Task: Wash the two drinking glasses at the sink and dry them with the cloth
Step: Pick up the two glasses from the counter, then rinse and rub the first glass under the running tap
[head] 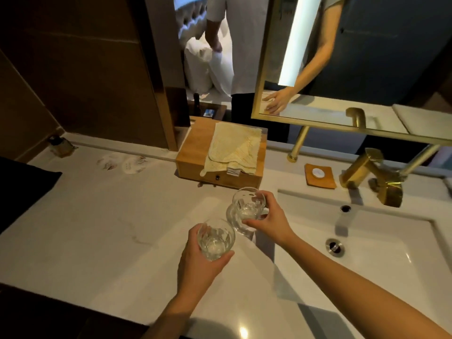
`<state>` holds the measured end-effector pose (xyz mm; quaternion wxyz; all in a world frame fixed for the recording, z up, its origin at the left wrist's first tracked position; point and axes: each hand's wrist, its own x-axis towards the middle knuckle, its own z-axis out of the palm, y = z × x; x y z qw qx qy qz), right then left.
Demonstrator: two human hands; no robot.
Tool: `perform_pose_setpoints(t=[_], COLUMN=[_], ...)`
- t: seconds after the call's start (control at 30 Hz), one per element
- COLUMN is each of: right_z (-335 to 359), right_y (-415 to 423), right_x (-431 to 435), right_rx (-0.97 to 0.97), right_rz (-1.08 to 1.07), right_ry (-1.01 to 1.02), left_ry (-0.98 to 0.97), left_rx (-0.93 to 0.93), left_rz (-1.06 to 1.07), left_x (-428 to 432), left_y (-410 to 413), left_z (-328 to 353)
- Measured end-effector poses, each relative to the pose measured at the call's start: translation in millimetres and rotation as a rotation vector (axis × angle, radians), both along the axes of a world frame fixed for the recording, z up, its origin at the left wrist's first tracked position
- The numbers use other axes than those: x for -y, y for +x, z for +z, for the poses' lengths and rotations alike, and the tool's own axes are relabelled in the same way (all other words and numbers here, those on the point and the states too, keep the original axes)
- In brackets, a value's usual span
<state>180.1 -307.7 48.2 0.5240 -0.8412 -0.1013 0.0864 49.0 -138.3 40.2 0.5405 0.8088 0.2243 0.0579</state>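
Left hand [195,264] grips the near glass [215,242], right hand [272,217] the far glass [248,204], both beside the sink [381,263]

Left hand [195,267] is gripping the near glass [215,242], right hand [271,218] is holding the far glass [248,205] just beside it, both at the white counter [110,228] left of the sink [381,265]; the cloth [234,148] is lying draped on a wooden box [195,162] behind them

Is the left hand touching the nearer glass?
Touching. The head view shows the left hand with fingers and thumb wrapped round the nearer glass.
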Motion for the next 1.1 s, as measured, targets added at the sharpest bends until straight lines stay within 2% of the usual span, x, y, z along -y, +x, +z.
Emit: perform_pose_setpoints(t=[0.43, 0.73, 0.87, 0.97, 1.03, 1.1], right_z=[1, -7, -4, -4, -1, 3], right_y=[7, -4, -8, -14, -19, -23], right_x=[31, 42, 52, 68, 83, 99], right_rx=[-0.093, -0.145, -0.14, -0.128, -0.148, -0.165], right_rz=[0.118, 0.135, 0.139, 0.12, 0.099, 0.087], right_ry=[-0.021, 0.027, 0.044, 0.051, 0.073, 0.106], left_ry=[-0.023, -0.05, -0.016, 0.115, 0.172, 0.143], left_rx=[0.013, -0.017, 0.066, 0.212, 0.304, 0.324], left_rz=[0.267, 0.296, 0.331, 0.371, 0.323, 0.179], left_x=[80, 89, 89, 89, 97, 112], left_y=[-31, -33, -34, -32, -25, -13], left_z=[-3, 6, 37, 63, 80, 93])
